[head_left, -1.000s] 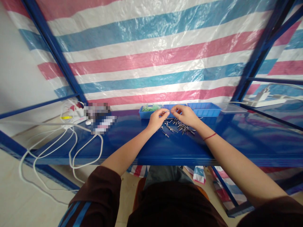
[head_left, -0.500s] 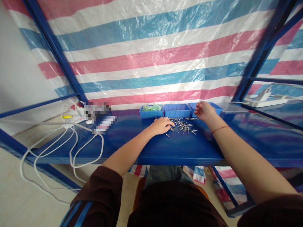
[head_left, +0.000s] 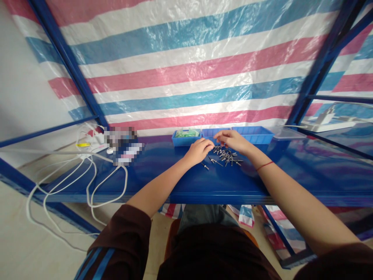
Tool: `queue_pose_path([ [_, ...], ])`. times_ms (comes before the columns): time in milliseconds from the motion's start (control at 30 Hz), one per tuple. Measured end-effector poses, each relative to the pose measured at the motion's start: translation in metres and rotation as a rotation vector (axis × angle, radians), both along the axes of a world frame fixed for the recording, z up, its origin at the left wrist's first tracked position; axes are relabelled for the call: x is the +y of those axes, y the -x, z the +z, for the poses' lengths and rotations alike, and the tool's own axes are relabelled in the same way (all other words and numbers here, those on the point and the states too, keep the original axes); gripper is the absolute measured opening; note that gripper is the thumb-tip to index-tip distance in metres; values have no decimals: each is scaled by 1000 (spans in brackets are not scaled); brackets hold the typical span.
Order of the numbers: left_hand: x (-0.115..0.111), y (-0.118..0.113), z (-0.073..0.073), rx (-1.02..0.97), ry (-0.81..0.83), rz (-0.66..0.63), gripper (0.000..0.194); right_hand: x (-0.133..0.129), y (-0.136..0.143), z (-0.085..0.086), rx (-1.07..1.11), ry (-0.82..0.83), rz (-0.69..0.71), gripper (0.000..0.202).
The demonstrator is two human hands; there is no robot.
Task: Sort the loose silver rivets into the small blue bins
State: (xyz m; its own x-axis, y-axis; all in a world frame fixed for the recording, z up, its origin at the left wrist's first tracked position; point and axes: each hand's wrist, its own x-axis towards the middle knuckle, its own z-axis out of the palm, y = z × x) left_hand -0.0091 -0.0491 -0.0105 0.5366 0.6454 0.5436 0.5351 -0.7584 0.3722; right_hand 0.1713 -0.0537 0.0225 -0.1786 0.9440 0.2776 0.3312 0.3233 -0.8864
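Observation:
A loose pile of silvery rivet-like pins [head_left: 229, 156] lies on the blue table [head_left: 163, 171]. At the pile's left edge is my left hand [head_left: 199, 151], its fingers bent together; whatever they pinch is too small to make out. My right hand [head_left: 231, 140] hangs over the back of the pile, fingers curled toward the left fingertips, and any small item in it is hidden. Behind the hands stand three blue bins: the left bin [head_left: 186, 141] holds a green packet [head_left: 187, 133], the middle bin [head_left: 208, 134] is partly covered by my right hand, and the right bin [head_left: 255, 137] is beside it.
White cables [head_left: 93, 182] loop over the table's left side near a power strip [head_left: 90, 147] and blurred items. A clear plastic lid [head_left: 288, 133] lies right of the bins. Blue frame posts [head_left: 72, 66] rise at both sides, with a striped sheet [head_left: 186, 74] behind.
My right hand has moved left from the right bin to beside my left hand. My left hand has lifted slightly, its fingers now drawn together.

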Motion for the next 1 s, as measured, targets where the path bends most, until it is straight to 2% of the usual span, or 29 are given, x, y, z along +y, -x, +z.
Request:
queue_pose_path([
  [67,2,-1,2,-111,34,8,20,0,3,-3,-75,0,135,13],
  [133,5,-1,2,-199,106,30,18,-1,5,-6,-89,-18,192,16],
  [400,9,-5,-2,-432,511,-1,22,-3,13,-9,31,-102,120,29],
  [567,7,-7,0,-482,647,-38,22,-2,14,-9,44,-174,75,31],
  [767,5,-8,-1,-440,622,-64,21,-1,16,-10,56,-247,56,27],
  [867,7,-6,-2,-488,546,-36,24,-1,16,-10,10,-305,54,26],
  [1000,10,-2,-2,-535,382,38,27,-2,13,-9,-178,-406,-49,23],
])
